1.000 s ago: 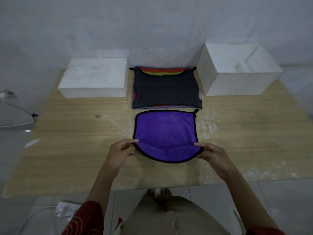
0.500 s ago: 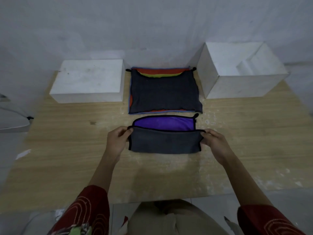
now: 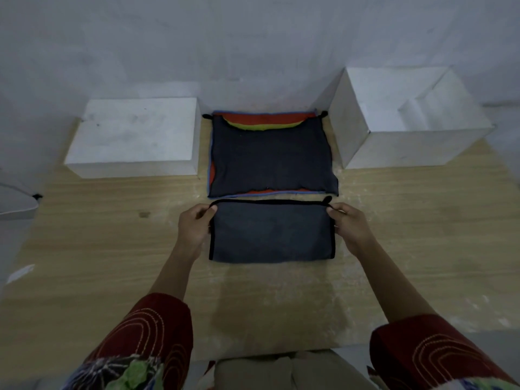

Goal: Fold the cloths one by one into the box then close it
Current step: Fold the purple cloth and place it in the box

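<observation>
A cloth (image 3: 271, 232) lies folded in half on the wooden table, its grey side up with a black border. My left hand (image 3: 194, 226) pinches its far left corner. My right hand (image 3: 349, 226) pinches its far right corner by the small black loop. Just behind it sits a stack of cloths (image 3: 270, 161) with a dark grey one on top and red, yellow and blue edges showing beneath. An open white box (image 3: 405, 147) stands at the back right. The white lid (image 3: 135, 136) lies flat at the back left.
The wooden table (image 3: 98, 249) runs wide to both sides of the cloth. A grey wall rises close behind the boxes. A pale object with a cable (image 3: 17, 204) pokes in at the left edge.
Both hands carried the near edge of the purple cloth away from me and laid it on the far edge. The purple face is now hidden and the grey side is up.
</observation>
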